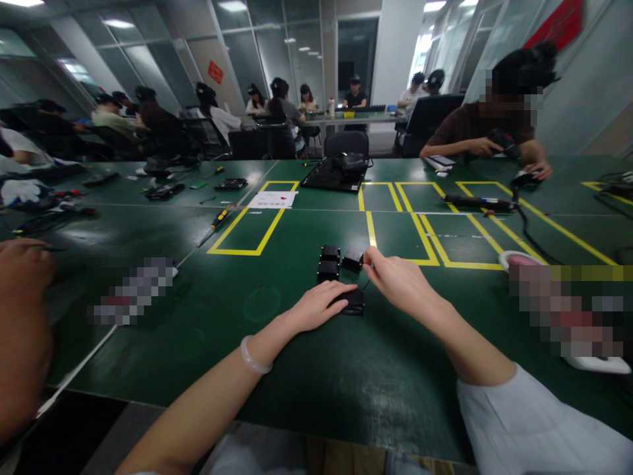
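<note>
My left hand point(316, 307), with a pale bangle at its wrist, rests at a small black box point(354, 302) on the green table. Its thumb and fingers grip the box's left part and hide some of it. Above the box's right end, my right hand point(395, 277) is closed in a pinch. A thin dark rod point(366, 285) runs down from its fingertips toward the box; the rod's kind does not show. Just beyond lie more small black boxes: two in a column point(329, 262) and a tilted one point(352, 259) beside my right fingertips.
Yellow tape outlines point(235, 252) mark the green table point(297, 389). A yellow-black screwdriver point(220, 218) and a paper sheet point(273, 200) lie left; a black panel point(331, 175) lies at the back. A co-worker point(494, 125) works across; another person's arm point(22, 330) is at left.
</note>
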Available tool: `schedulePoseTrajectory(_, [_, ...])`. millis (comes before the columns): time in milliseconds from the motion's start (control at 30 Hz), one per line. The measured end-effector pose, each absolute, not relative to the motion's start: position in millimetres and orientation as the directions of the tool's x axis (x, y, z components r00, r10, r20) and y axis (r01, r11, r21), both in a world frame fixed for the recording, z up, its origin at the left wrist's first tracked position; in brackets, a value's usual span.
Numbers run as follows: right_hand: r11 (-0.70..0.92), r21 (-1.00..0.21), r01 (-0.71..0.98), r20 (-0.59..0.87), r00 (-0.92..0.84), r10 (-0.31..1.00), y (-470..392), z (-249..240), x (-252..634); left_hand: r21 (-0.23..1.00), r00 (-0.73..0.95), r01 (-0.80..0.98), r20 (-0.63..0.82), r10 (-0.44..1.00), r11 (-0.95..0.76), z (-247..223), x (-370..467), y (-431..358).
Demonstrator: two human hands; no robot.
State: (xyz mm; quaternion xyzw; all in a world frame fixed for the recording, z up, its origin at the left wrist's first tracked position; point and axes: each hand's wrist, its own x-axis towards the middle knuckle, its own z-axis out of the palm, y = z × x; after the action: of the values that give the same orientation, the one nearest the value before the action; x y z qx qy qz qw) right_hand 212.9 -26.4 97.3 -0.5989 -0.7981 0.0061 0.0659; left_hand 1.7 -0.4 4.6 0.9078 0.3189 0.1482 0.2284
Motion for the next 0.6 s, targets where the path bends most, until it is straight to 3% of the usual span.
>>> schedulePoseTrajectory(200, [0.302, -0.142, 0.943, 0.12, -0.287, 0.95, -27.2, 96.9, 214.3, 0.518, 0.748, 0.516, 0.115, 0.654, -0.682, 5.2, 2.5, -0.4])
schedulePoseTrajectory(433, [0.274, -0.045, 0.961, 0.105, -0.268, 0.958, -25.8, 95.3, 214.9, 0.517, 0.754, 0.51, 0.114, 0.646, -0.687, 4.2, 3.2, 0.4])
schedulePoseTrajectory(600, [0.317, -0.082, 0.945, 0.117, -0.307, 0.944, -26.5, 95.2, 214.9, 0.513, 0.754, 0.511, 0.118, 0.646, -0.69, 3.1, 2.5, 0.6])
